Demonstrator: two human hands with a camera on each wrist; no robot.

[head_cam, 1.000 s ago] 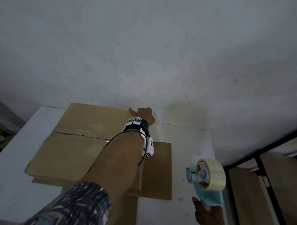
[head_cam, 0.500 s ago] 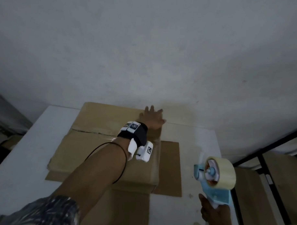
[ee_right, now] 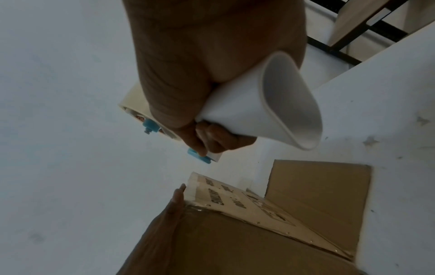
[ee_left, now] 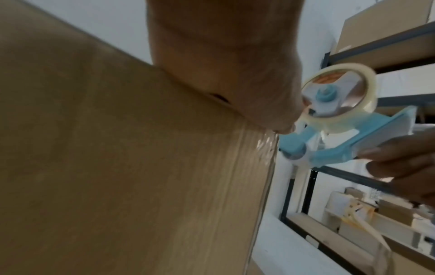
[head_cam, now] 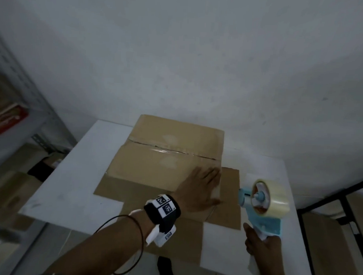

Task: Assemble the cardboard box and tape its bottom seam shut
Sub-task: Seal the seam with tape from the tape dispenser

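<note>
Left to right: on the white counter (head_cam: pixel 67 187) the brown cardboard box (head_cam: pixel 155 165) stands with its bottom flaps up, a strip of clear tape (head_cam: pixel 165 151) glinting along the middle seam; whether it covers the full length cannot be told. The left hand (head_cam: pixel 199 189), grip fully open with fingers flat, presses the near right corner of the box and holds nothing. The right hand (head_cam: pixel 263 245) has its grip curled round the white handle of the light-blue tape dispenser with its clear roll (head_cam: pixel 264 202), held just beside the box and apart from it. Likely risks: the flaps may spring apart if the flat hand lifts, and a poorly pressed tape end at the right edge may peel.
</note>
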